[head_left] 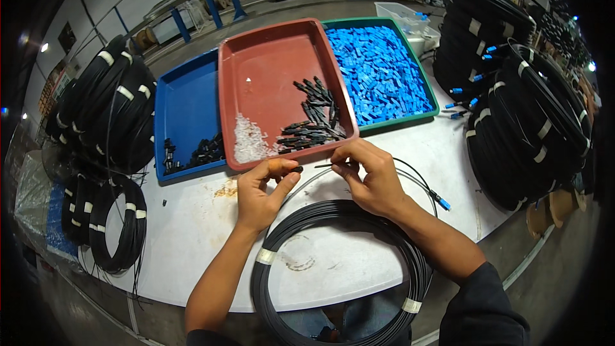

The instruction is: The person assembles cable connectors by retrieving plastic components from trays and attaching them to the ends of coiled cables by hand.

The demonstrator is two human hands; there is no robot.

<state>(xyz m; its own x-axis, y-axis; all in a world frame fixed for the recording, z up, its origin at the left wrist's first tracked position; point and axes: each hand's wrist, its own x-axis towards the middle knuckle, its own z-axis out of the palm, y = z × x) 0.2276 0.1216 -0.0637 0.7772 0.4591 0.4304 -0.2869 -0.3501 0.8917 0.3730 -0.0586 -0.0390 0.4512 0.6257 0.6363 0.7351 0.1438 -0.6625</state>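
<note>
My left hand [261, 193] pinches a small black cylindrical part [298, 169] between thumb and fingertips. Facing it across a small gap, my right hand [370, 176] grips a black cable end [323, 165], its tip pointing left. Below both hands, a large coil of black cable [266, 285], bound with pale tape, lies over the near table edge. Right of my right hand, a cable end with a blue connector [444, 204] rests on the white table [211, 250].
A red tray [269, 57] with black parts and clear bits overlaps a blue tray [186, 96] of small black parts. Beside them a green tray [430, 93] holds blue connectors. Cable coils are stacked left [106, 112] and right [528, 134]. A clear bin [400, 11] stands behind.
</note>
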